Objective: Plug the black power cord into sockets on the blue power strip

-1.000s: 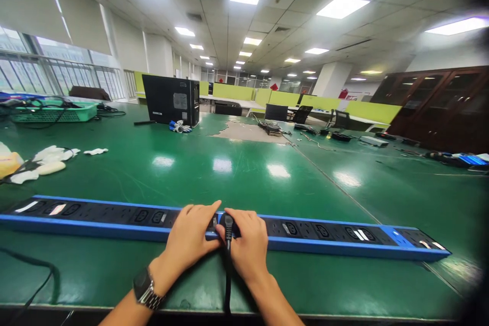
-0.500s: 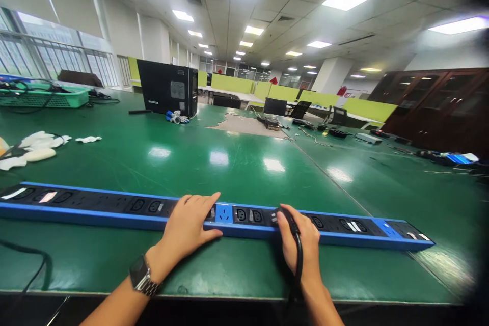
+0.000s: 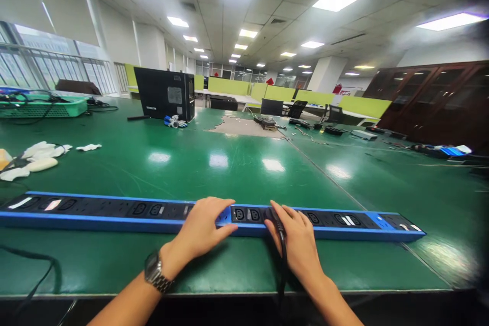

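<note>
A long blue-and-black power strip (image 3: 171, 211) lies across the green table in front of me. My left hand (image 3: 204, 224) spans it left of centre, thumb at the near edge and fingers over the far edge, covering part of a blue socket section. Further right, my right hand (image 3: 294, 232) grips a black power plug (image 3: 274, 216) against the strip's sockets. No prongs show, so how deep the plug sits is hidden. Its thick black cord (image 3: 283, 260) runs down past the table's near edge.
A black computer case (image 3: 164, 94) stands at the back left, with gloves (image 3: 175, 121) before it. A green basket of cables (image 3: 46, 107) and white scraps (image 3: 42, 153) are on the left. Another black cable (image 3: 30, 254) lies at the near left edge. Electronic parts (image 3: 267, 122) sit farther back.
My left hand has slid right along the strip. The plug in my right hand, whose prongs showed before, is now pressed down at the sockets. The view has shifted slightly.
</note>
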### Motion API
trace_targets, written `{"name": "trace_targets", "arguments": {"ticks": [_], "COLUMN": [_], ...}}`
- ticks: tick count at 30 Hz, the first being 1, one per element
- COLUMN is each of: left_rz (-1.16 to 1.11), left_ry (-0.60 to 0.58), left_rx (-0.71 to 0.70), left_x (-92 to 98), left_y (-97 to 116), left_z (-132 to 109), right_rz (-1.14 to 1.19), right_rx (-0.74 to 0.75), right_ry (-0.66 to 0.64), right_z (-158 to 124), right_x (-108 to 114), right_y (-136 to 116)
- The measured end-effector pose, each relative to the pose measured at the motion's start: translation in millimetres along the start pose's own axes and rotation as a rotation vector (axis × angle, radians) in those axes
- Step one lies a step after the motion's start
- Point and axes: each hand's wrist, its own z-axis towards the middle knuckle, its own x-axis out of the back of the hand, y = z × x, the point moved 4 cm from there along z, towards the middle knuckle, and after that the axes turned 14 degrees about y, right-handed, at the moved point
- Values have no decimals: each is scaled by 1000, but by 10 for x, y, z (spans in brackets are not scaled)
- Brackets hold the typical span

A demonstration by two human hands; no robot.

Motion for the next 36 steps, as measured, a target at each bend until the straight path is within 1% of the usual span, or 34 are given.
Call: {"name": "trace_targets", "arguments": {"ticks": [2, 6, 8, 10, 14, 18, 21, 22, 24, 26, 27, 28, 29, 30, 32, 34, 36], "left_rz": [-12, -2, -2, 19, 40, 18, -21, -59, -163, -254, -278, -286, -284, -271, -211, -128, -71], "left_ry": [-35, -79, -91, -99, -82, -38, 6, 49, 206, 387, 427, 437, 440, 417, 345, 241, 126], "left_rx": [-41, -111, -140, -150, -156, -179, -182, -164, -87, 3, 19, 25, 27, 38, 70, 120, 140], "left_x": [-163, -540, -688, -786, -850, -864, -874, -849, -718, -487, -358, -224, -85, 41, 238, 318, 283], "left_y": [119, 368, 485, 566, 600, 559, 585, 607, 645, 640, 619, 577, 509, 415, 186, -39, -181], "left_z": [53, 178, 241, 295, 334, 271, 254, 281, 391, 534, 601, 652, 677, 673, 572, 382, 177], "right_rz": [-63, -155, -176, -190, -202, -188, -186, -187, -191, -195, -198, -202, -207, -211, -219, -220, -226], "right_rx": [8, -105, -141, -163, -203, -202, -196, -192, -187, -196, -204, -210, -213, -214, -215, -220, -228], "right_ry": [6, 75, 62, 39, 14, 12, 8, 7, 3, -5, -10, -15, -17, -19, -20, -20, -22], "right_z": [-150, -455, -536, -557, -530, -524, -523, -519, -508, -498, -494, -490, -488, -487, -486, -488, -490], "right_x": [5, 64, 81, 88, 91, 95, 95, 95, 97, 103, 108, 112, 115, 118, 117, 111, 108], "right_y": [16, 64, 64, 56, 46, 44, 43, 40, 31, 22, 17, 12, 7, 2, -3, -2, 3]}}
